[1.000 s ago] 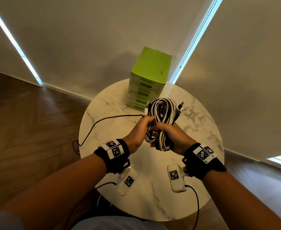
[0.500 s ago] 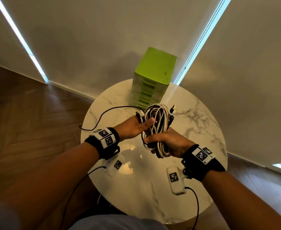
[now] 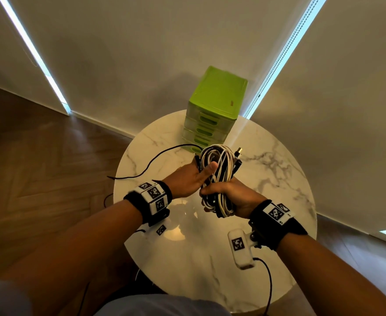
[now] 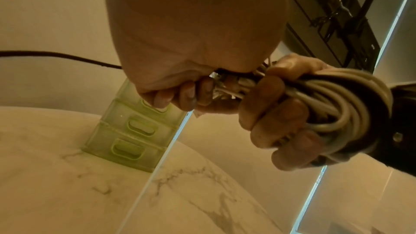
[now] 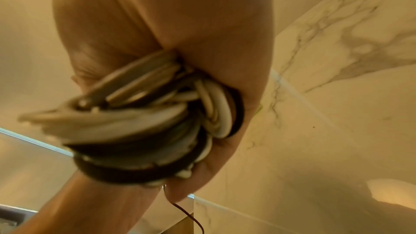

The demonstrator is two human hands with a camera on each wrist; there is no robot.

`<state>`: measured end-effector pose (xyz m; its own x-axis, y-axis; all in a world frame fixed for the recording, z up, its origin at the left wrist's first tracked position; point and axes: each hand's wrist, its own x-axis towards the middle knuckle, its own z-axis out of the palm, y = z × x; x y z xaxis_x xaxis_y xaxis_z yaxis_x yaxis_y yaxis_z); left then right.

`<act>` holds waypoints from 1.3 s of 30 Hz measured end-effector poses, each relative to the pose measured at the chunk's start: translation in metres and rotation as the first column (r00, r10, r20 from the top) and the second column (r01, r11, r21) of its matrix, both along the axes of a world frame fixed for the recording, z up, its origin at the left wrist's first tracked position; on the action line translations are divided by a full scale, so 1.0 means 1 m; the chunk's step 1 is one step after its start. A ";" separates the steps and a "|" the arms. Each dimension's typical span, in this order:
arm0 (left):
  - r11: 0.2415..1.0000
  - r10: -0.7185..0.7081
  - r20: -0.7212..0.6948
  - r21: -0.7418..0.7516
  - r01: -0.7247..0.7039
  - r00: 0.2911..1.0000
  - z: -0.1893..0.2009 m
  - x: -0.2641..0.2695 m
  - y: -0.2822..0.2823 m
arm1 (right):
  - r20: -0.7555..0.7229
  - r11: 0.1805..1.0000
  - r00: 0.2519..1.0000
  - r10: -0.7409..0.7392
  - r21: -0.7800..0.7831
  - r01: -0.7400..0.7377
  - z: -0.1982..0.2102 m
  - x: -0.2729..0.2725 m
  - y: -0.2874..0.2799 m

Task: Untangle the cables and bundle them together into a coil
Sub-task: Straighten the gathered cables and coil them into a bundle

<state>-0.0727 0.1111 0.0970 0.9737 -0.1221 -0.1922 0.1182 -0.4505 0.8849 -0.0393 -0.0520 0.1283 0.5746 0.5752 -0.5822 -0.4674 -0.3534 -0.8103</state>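
A coil of white and black cables (image 3: 219, 176) is held upright above the round marble table (image 3: 278, 179). My right hand (image 3: 219, 193) grips its lower half, fingers wrapped round the loops (image 4: 337, 106). My left hand (image 3: 201, 175) holds the upper half, the thumb laid across the front and the fingers curled behind near the plug ends (image 4: 180, 99). One loose black cable (image 3: 155, 157) runs from the coil's top leftward across the table and past its edge. Black plugs (image 3: 238, 156) stick out at the coil's upper right. The right wrist view shows the coil (image 5: 146, 122) pressed into my palm.
A green plastic drawer unit (image 3: 214, 110) stands at the table's far edge, just behind the coil. Pale wall panels rise behind it. Wooden floor lies to the left and right of the table. Thin black wires hang from the wrist cameras near the front edge.
My left hand has turned and laid its thumb across the coil's front. The loose black cable's tail has shifted a little on the table. My right hand keeps its grip.
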 end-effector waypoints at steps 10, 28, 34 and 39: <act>0.970 0.021 0.005 -0.242 -0.019 1.000 -0.011 0.000 0.021 | 0.067 0.995 0.993 -0.100 -0.005 0.101 -0.002 0.009 -0.015; 0.994 0.101 0.223 0.023 -0.108 0.970 -0.029 0.014 0.046 | 0.131 0.994 0.991 0.004 -0.104 0.010 -0.003 0.000 -0.036; 0.833 0.263 -0.163 -0.458 -0.309 0.951 -0.013 0.012 0.008 | 0.164 0.992 0.981 -0.102 -0.056 0.112 -0.001 -0.004 -0.030; 0.679 0.291 -0.240 -0.630 -0.377 0.926 0.001 0.011 -0.024 | 0.227 0.963 0.936 -0.269 0.058 0.263 -0.010 -0.010 -0.014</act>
<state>-0.0616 0.0876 0.0977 0.9518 0.0712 -0.2983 0.2606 0.3251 0.9091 -0.0494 -0.0661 0.1182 0.8253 0.3961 -0.4025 -0.3410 -0.2187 -0.9143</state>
